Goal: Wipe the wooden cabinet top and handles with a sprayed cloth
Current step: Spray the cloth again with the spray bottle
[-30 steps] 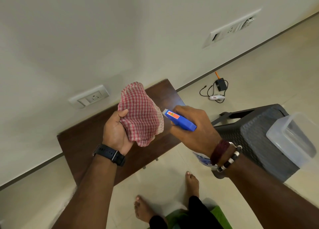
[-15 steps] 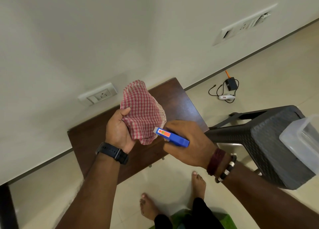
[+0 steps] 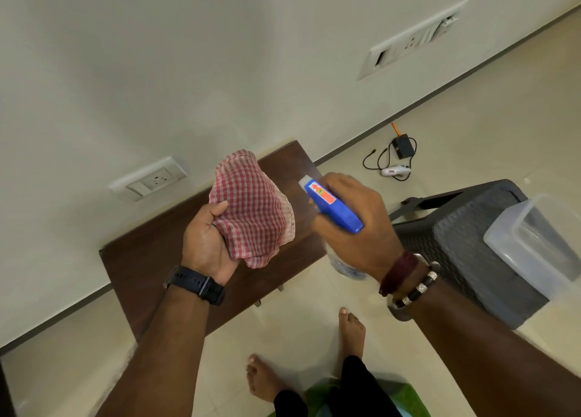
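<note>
My left hand (image 3: 206,243) grips a red and white checked cloth (image 3: 254,205), bunched and held up above the dark wooden cabinet top (image 3: 151,268). My right hand (image 3: 355,224) holds a spray bottle with a blue head (image 3: 331,207), its nozzle aimed at the cloth from the right, a short gap away. The clear bottle body (image 3: 345,270) shows only partly below my wrist. Two small metal handles (image 3: 268,295) stick out at the cabinet's front edge, below the cloth.
A dark woven stool (image 3: 465,246) stands to the right with a clear plastic container (image 3: 534,243) on it. A charger, cable and small white device (image 3: 396,165) lie on the tiled floor by the wall. My bare feet (image 3: 349,328) stand in front of the cabinet.
My right hand has drawn the spray head back to the right, away from the cloth, and tilted the nozzle upward. The left hand keeps the cloth in about the same place.
</note>
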